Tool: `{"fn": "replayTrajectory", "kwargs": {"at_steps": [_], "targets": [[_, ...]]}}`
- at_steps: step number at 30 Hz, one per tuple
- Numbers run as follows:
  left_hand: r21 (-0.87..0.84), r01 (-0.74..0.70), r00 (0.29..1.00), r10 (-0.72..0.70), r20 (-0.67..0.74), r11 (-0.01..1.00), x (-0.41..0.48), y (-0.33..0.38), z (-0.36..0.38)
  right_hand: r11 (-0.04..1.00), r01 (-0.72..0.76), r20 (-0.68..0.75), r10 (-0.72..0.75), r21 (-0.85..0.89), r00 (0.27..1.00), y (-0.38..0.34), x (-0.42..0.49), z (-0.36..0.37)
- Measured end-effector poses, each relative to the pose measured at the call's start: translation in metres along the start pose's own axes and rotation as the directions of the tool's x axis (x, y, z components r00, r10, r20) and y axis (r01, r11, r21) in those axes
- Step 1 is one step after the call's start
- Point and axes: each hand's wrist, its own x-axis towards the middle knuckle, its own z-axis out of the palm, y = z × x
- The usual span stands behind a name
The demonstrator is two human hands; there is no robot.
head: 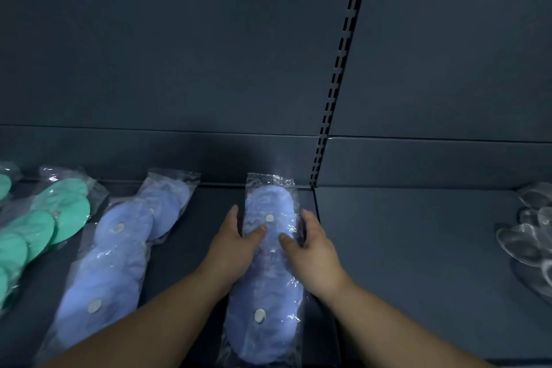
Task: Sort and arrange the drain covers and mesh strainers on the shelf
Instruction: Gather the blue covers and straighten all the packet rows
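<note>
While the left hand (pixel 236 248) and right hand (pixel 313 251) pinch its sides, the clear bag (pixel 270 182) shows overlapping periwinkle discs (pixel 264 287).

No words, numbers or signs can be read. Nothing printed can be made out on the clear bag of blue drain covers (pixel 263 263) or on the shelf (pixel 418 248).
</note>
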Motion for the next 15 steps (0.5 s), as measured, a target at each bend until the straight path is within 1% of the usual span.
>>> {"fn": "replayTrajectory", "kwargs": {"at_steps": [2,3,8,11,13,15], "targets": [[0.001,-0.009,0.998,0.009,0.07,1.0,0.006,0.001,0.005,0.999,0.023,0.05,-0.022,-0.022,0.999,0.001,0.005,0.0],[0.0,-0.026,0.996,0.026,0.082,1.0,0.009,0.0,0.008,0.999,0.027,0.073,-0.024,-0.046,0.997,0.002,0.006,0.0],[0.011,-0.025,0.995,0.024,0.093,1.0,0.012,0.003,0.016,0.991,0.066,0.106,-0.053,-0.12,0.993,0.009,0.014,-0.007],[0.018,-0.02,0.999,0.019,0.027,1.0,0.005,0.009,0.019,0.993,0.066,0.107,-0.056,-0.096,0.993,0.01,0.013,-0.01],[0.029,0.009,0.998,-0.008,-0.063,1.0,-0.004,0.005,0.017,0.997,0.059,0.061,-0.056,-0.058,0.997,0.011,0.011,-0.012],[0.061,0.014,0.992,-0.006,-0.124,0.998,-0.017,-0.005,0.015,0.999,0.036,0.009,-0.035,-0.02,0.999,0.014,0.006,-0.013]]}}
